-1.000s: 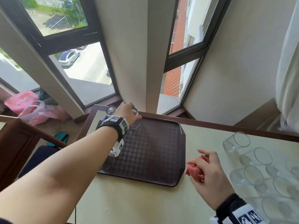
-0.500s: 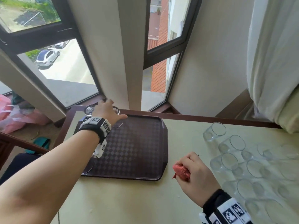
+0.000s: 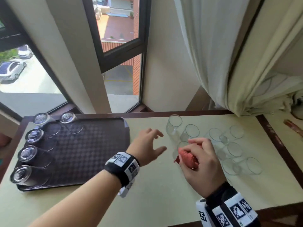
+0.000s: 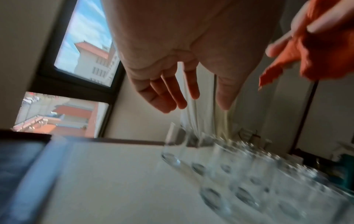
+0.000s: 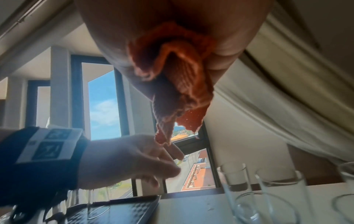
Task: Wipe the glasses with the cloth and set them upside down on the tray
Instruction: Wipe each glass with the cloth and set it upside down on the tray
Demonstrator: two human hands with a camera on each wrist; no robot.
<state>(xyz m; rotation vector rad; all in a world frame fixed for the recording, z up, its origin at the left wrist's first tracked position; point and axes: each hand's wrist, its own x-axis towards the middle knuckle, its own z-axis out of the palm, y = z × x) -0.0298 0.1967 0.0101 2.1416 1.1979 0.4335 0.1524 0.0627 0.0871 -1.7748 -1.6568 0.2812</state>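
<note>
1. Key relation: nearest upright glass (image 3: 174,125) stands up and right of the left hand (image 3: 148,145) in the head view, close beyond the fingertips but not touching. Its long axis is vertical, mouth up. Left hand is nearer to it than the right, so I judge the L hand is the one to take it.
2. L hand: fingers (image 4: 173,92) spread and straight, nothing in them, above the table (image 3: 155,185), between tray and glass cluster.
3. R hand (image 3: 202,163): curled tight round the bunched red cloth (image 3: 186,158), centre-right of frame, hovering over the near glasses; one corner of cloth hangs free in the R wrist view.
4. Unwiped glasses (image 3: 229,148): clear, plain tumblers, all mouth-up, packed close together at right of frame on the pale table. Exact count is hard to tell since they overlap.
5. Done glasses (image 3: 27,154): five, bases up, on the dark checkered tray (image 3: 85,153) at left of frame, along its far and left edges. Most of tray is bare.
6. Judgement: task is partway, more glasses left than done. Grab needs care, as neighbours crowd the target on its right side.
</note>
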